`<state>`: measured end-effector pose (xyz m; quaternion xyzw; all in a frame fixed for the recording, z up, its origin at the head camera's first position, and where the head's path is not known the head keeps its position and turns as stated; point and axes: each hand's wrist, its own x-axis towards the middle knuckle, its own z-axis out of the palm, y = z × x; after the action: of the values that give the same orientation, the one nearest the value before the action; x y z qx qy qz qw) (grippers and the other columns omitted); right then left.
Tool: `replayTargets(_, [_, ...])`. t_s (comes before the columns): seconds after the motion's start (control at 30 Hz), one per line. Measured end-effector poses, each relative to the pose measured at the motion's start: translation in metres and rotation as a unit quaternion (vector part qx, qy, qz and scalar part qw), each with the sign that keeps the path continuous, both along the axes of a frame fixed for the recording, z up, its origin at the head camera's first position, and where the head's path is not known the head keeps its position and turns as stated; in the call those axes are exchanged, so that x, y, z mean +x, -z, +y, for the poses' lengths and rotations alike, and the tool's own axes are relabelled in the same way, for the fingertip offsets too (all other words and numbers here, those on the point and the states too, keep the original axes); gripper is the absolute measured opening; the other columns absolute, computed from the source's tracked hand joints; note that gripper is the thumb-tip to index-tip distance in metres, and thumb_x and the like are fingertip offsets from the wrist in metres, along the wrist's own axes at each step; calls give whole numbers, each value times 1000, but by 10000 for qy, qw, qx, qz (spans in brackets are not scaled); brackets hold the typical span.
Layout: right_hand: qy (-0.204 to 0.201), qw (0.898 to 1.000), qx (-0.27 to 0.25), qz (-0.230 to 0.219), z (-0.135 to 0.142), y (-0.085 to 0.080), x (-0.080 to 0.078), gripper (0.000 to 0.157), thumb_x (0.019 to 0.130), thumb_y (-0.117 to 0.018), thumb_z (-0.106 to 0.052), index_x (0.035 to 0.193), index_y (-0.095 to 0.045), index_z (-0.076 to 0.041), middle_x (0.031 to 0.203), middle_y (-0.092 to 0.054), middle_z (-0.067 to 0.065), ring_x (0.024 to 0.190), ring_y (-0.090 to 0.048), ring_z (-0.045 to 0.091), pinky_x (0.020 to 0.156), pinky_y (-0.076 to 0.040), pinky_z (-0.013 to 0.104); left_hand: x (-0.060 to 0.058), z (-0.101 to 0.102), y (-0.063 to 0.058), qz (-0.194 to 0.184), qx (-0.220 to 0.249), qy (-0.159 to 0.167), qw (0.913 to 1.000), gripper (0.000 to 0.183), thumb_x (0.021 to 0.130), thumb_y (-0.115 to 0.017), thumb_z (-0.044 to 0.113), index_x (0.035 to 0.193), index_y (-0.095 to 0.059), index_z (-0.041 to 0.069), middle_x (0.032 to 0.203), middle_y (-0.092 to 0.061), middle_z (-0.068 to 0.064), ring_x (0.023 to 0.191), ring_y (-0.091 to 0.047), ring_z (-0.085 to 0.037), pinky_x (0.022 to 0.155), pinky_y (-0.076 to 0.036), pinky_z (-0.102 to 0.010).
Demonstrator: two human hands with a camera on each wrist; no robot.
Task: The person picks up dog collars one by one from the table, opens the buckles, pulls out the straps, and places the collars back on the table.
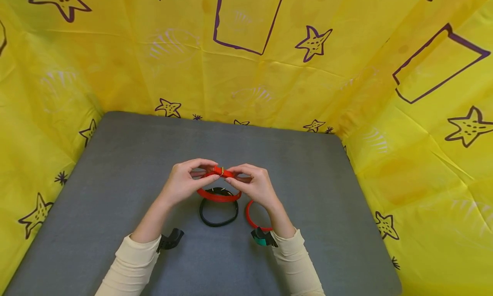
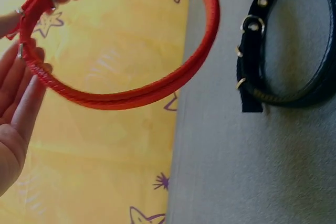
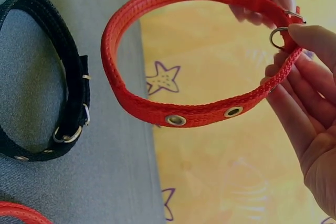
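Note:
Both hands hold up a red dog collar (image 1: 219, 197), closed into a loop, above the table. My left hand (image 1: 182, 181) pinches it left of its buckle (image 1: 222, 171). On the other side of the buckle, the thumb and fingers of my right hand (image 1: 257, 187) grip the band. A metal ring (image 3: 274, 38) hangs by the right thumb, and metal eyelets (image 3: 175, 120) line the strap in the right wrist view. Below the held loop lies a black dog collar (image 1: 218, 224), also buckled, partly covered by the red one in the head view.
A second red collar (image 1: 249, 217) lies under my right forearm, which partly hides it. The grey table (image 1: 308, 172) stands against yellow cloth walls (image 1: 131, 65) with drawn starfish at its back and sides. Each wrist carries a black camera mount (image 1: 171, 239).

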<state>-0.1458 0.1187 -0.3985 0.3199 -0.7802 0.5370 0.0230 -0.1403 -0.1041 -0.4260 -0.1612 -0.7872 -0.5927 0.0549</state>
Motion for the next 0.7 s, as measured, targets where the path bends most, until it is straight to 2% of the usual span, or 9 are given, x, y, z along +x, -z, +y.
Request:
replayTargets(0.07, [-2, 10000, 42, 81, 0, 0, 0, 18, 83, -74, 4, 101, -72, 7, 96, -70, 17, 87, -69, 25, 74, -58, 35, -1, -2, -1, -26, -147, 143, 9998, 31, 79, -83, 22, 107, -74, 13, 97, -71, 3, 89, -67, -12, 82, -56, -34])
replayTargets(0.17, [-19, 9998, 108, 194, -1, 0, 0, 18, 83, -74, 3, 101, -72, 6, 96, -70, 16, 86, -69, 24, 73, -58, 35, -3, -3, -2, 192, -437, 310, 9984, 29, 78, -84, 22, 104, -75, 14, 95, -70, 5, 87, -67, -12, 79, -57, -37])
replayTargets(0.33, [-94, 9995, 165, 258, -1, 0, 0, 17, 83, -74, 3, 100, -72, 5, 95, -70, 16, 86, -69, 24, 72, -58, 35, -6, -4, -3, 633, -1010, 312, 9924, 22, 76, -85, 19, 96, -77, 14, 90, -70, 6, 83, -66, -9, 74, -58, -35])
replayTargets(0.4, [-112, 9995, 171, 235, 0, 0, -1, 17, 83, -74, 4, 100, -72, 5, 94, -70, 16, 86, -68, 24, 72, -58, 35, -6, -5, -3, 581, -1063, 292, 9922, 21, 76, -85, 19, 95, -77, 14, 90, -70, 6, 83, -66, -9, 75, -58, -36])
replayTargets(0.57, [-66, 9997, 188, 165, 5, 3, -3, 17, 83, -74, 3, 100, -73, 5, 94, -70, 16, 86, -68, 23, 72, -58, 32, -6, -6, 0, 234, -858, 175, 9959, 22, 78, -84, 21, 98, -77, 13, 92, -71, 4, 82, -67, -10, 77, -58, -39])
replayTargets(0.7, [27, 9997, 214, 100, 9, 4, -6, 17, 83, -74, 3, 100, -73, 5, 92, -70, 15, 85, -67, 20, 71, -58, 30, -8, -7, 3, 153, -743, 58, 9971, 23, 79, -83, 22, 99, -77, 14, 92, -72, 4, 81, -67, -9, 76, -58, -38])
